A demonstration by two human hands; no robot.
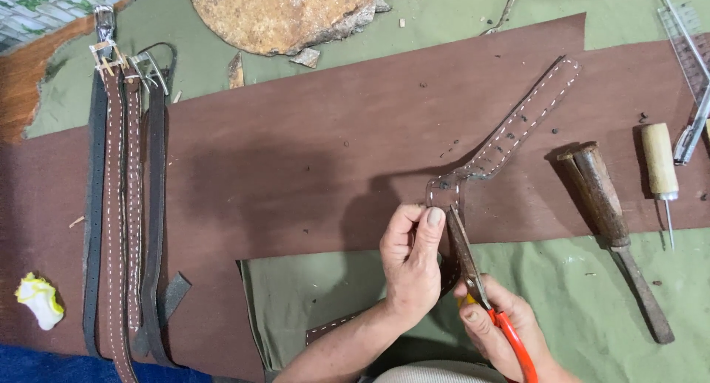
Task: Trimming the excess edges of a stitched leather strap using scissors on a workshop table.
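— What are the hands doing?

— The left hand (pixel 409 261) has its fingers (pixel 431 231) closed on the folded end of a brown stitched strap (pixel 510 131), near the table's front edge. The rest of the strap runs off toward the far right corner over a sheet of dark brown leather (pixel 310 154). The right hand (pixel 503 327) grips red-handled scissors (pixel 473 279), whose blades reach the strap's fold.

— And around them?

— Right of the strap lie a dark wooden-handled tool (pixel 614 228) and a pale-handled awl (pixel 660 168), near the right edge. Finished belts (pixel 126 205) lie side by side along the left edge, with a crumpled white-and-yellow scrap (pixel 38 300) near the front left corner.
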